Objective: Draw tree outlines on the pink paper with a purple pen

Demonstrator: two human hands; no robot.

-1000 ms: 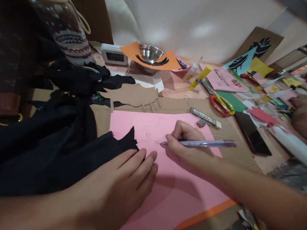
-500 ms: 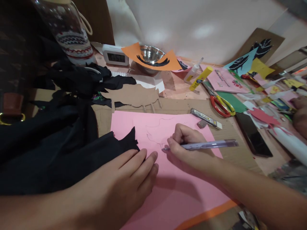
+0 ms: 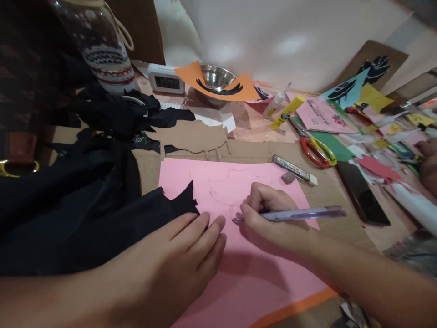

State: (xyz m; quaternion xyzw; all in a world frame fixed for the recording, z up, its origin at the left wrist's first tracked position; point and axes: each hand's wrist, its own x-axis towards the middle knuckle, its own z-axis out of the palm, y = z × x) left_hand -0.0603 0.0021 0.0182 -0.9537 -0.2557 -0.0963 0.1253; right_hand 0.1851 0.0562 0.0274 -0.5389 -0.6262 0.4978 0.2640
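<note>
My right hand (image 3: 271, 205) grips a slim mechanical pencil (image 3: 300, 213) with a translucent lilac barrel, its tip resting on a pink paper sheet (image 3: 246, 282). Thin grey outlines of a jagged-edged shape run across the sheet, and two short strokes drop from its lower edge near the tip. My left hand (image 3: 191, 255) lies flat with fingers stretched out on the pink sheet, partly over a pointed black piece (image 3: 184, 199) at its left edge. A grey eraser (image 3: 288, 177) and a narrow lead case (image 3: 295, 169) sit beyond my right hand.
Behind the paper lies a cardboard cutout (image 3: 191, 135) with thin legs. Red-yellow scissors (image 3: 317, 150), a phone (image 3: 363, 193) and a glue stick (image 3: 287, 112) are to the right. A bottle (image 3: 105, 50), clock (image 3: 166, 79) and metal bowl (image 3: 218, 78) stand behind. Another person's hand (image 3: 428, 159) shows far right.
My right hand and the pencil tip have moved slightly down toward me, and a short stroke now shows longer below the outline. My left hand stays in place.
</note>
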